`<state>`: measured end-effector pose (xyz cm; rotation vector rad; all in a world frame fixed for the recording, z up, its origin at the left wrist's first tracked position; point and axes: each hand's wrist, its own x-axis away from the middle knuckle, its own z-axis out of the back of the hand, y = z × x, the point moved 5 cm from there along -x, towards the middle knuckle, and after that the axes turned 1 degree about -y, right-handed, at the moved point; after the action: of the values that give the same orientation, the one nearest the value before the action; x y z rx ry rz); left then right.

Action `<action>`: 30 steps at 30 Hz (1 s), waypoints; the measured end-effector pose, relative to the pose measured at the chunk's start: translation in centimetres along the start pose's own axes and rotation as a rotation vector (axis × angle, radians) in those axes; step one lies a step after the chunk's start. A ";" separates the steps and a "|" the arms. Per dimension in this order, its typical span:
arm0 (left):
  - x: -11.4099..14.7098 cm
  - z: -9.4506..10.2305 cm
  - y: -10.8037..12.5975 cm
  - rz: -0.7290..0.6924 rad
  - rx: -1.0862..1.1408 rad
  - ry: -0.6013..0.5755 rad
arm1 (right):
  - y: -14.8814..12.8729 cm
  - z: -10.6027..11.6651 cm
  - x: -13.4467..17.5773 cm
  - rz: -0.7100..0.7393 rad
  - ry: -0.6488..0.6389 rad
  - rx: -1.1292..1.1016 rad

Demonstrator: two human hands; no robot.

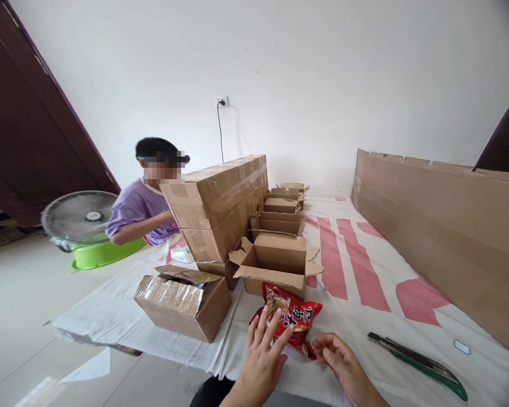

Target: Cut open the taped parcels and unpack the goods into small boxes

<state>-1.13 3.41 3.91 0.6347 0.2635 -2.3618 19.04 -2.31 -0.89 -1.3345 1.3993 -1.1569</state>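
Red packet (302, 332) lies on the cloth (365, 356), under and just beyond the left fingers, its near right corner beside the right fingertips. Left hand (261, 356): fingers spread wide over the packet's printed face, thumb apart; how firmly they press, cannot tell. Right hand (343, 362): fingers loosely curled, close to the packet's corner; whether they pinch it or only sit beside it, cannot tell.

Just beyond the left fingertips, an open box (254, 286), flaps splayed outward, the packet's far edge close against its near side. Past it, farther from the fingers, a row of open boxes (281, 208) runs toward the wall (322, 90).

Left of the left fingers, a taped box (214, 311), top flap partly raised. Beyond that, a long stack (233, 206) of taped cartons. Farther left, a co-worker (129, 209) in a purple shirt, forearm reaching behind the stack, hand hidden. Behind that person, a fan (78, 220) and a green basin (106, 254).

Right of the right fingers, a cutter (424, 364), dark end nearer them, green end away. Past the cutter, a small label (462, 346); farther out, a tall cardboard panel (441, 232).
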 end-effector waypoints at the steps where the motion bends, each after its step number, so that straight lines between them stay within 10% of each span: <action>1: -0.7 -0.4 0.1 -0.004 0.005 -0.058 | -0.1 0.0 0.0 0.004 -0.002 0.000; 12: -6.8 -2.9 -2.1 0.102 0.206 -0.384 | 0.6 0.3 -0.5 -0.098 0.035 -0.353; 23: -4.7 -0.7 -4.2 0.252 -0.046 0.092 | 0.5 0.3 -0.6 -0.107 0.021 -0.362; 30: -7.0 -2.5 -6.0 0.397 -0.216 -0.048 | 0.4 0.1 -0.6 -0.098 0.029 -0.346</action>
<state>0.49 12.72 5.39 0.4759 0.3333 -1.9338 19.13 -1.75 -1.35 -1.6483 1.6232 -1.0303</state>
